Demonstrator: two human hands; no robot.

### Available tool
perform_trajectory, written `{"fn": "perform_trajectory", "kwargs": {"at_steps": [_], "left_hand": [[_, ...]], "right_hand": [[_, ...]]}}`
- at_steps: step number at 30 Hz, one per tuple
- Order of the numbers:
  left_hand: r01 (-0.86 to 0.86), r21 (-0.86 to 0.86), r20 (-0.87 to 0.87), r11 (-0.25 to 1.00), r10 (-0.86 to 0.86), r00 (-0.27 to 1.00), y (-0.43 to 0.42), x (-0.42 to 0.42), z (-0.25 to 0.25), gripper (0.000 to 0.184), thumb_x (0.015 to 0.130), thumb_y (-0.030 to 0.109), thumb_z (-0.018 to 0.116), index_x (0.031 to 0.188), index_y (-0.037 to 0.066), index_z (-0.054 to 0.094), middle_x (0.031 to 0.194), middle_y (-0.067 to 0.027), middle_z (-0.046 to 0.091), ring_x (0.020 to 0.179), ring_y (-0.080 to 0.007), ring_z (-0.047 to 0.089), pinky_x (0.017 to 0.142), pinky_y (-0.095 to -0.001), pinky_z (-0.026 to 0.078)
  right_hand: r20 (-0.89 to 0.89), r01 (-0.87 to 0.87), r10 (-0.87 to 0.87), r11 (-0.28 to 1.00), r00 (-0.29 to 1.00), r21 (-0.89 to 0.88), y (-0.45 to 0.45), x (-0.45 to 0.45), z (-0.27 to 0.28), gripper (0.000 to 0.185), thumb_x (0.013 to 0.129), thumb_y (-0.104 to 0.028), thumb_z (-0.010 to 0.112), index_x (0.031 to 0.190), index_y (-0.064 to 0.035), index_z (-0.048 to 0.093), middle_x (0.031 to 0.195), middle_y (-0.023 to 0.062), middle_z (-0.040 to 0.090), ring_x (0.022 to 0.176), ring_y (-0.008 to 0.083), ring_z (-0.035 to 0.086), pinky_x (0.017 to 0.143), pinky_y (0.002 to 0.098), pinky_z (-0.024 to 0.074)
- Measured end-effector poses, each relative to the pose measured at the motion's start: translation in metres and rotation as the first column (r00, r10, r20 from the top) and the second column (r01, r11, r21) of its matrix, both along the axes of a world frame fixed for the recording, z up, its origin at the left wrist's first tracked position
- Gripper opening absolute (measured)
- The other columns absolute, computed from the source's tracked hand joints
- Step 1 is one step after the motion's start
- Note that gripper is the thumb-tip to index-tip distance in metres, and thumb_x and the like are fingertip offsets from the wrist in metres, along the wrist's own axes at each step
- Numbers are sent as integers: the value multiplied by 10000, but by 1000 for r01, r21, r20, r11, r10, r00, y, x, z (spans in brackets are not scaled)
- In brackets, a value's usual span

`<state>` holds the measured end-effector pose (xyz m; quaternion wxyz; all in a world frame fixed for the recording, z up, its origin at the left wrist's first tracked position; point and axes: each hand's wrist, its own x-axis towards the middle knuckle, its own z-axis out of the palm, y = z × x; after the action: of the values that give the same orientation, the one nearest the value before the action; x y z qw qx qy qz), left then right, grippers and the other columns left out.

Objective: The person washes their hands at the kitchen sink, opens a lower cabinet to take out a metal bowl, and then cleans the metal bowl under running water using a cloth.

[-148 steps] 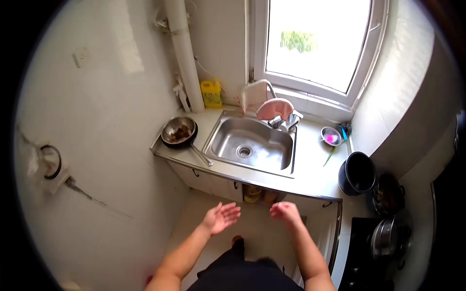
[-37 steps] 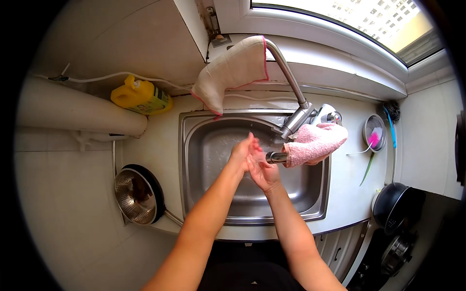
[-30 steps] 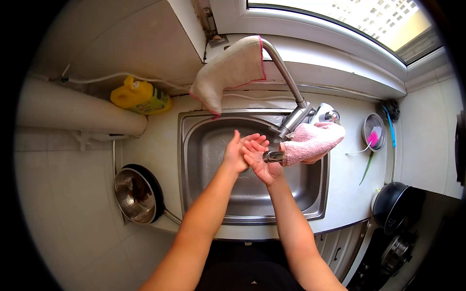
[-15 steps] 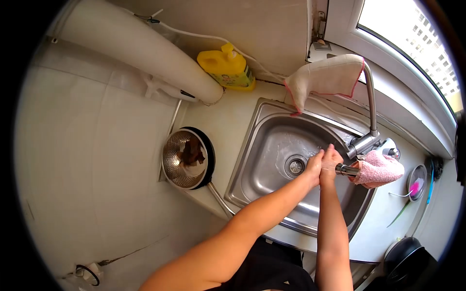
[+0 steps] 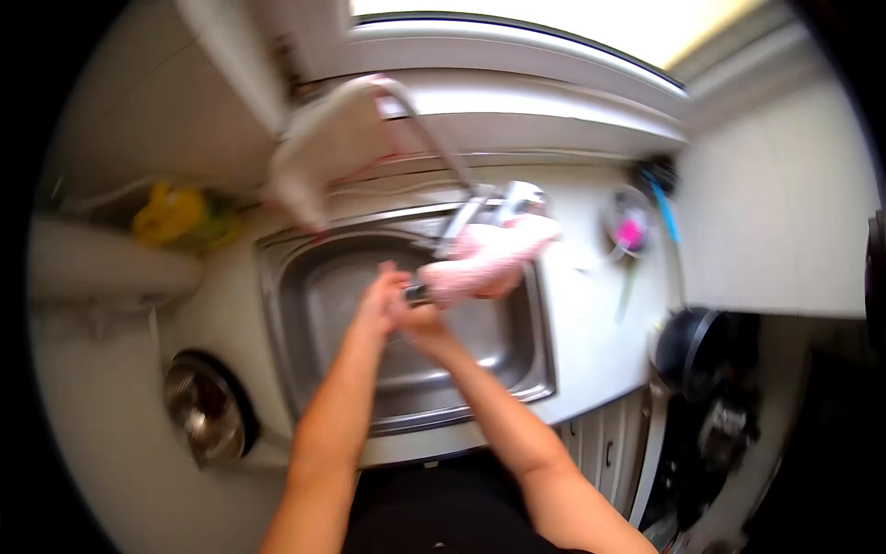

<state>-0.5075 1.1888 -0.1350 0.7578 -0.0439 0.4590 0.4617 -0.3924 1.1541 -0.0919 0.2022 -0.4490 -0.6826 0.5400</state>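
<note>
Both of my hands are together over the steel sink (image 5: 314, 263), at the end of the tap's metal spout (image 5: 415, 295). My left hand (image 5: 378, 300) is on the near left side of the spout, fingers pointing up and away. Against it, just below the spout, lies my right hand (image 5: 423, 323). Motion blur smears the fingers of both hands, and I cannot make out anything held in them. A pink cloth (image 5: 484, 263) is wrapped around the tap just right of my hands.
A whitish cloth with a red edge (image 5: 337, 148) hangs on a curved metal pipe behind the sink. On the left are a yellow bottle (image 5: 171, 217) and a metal pan (image 5: 203, 411). A dish with something pink (image 5: 630, 234) and a black pot (image 5: 692, 351) are at right.
The view has swung right, so the sink and my hands appear further left, and the image is blurred. My hands remain together at the spout.
</note>
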Motion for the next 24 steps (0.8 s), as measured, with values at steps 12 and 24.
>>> {"fn": "perform_trajectory", "kwargs": {"at_steps": [12, 24], "left_hand": [[28, -85, -93, 996, -36, 995, -13, -3, 31, 598, 819, 589, 317, 1239, 187, 457, 1239, -23, 497, 1070, -268, 475, 875, -549, 359], [-226, 141, 333, 964, 169, 928, -19, 11, 62, 362, 884, 128, 373, 1202, -36, 426, 1259, -161, 462, 1193, -270, 422, 1014, -389, 345]], "right_hand": [[134, 519, -523, 852, 842, 66, 17, -61, -22, 513, 876, -405, 415, 1243, -51, 361, 1261, 177, 418, 1175, 278, 392, 948, 437, 317], [-382, -133, -924, 380, -12, -915, 29, -21, -7, 158, 805, -119, 518, 909, -16, 578, 811, 109, 612, 741, 203, 607, 664, 322, 492]]}}
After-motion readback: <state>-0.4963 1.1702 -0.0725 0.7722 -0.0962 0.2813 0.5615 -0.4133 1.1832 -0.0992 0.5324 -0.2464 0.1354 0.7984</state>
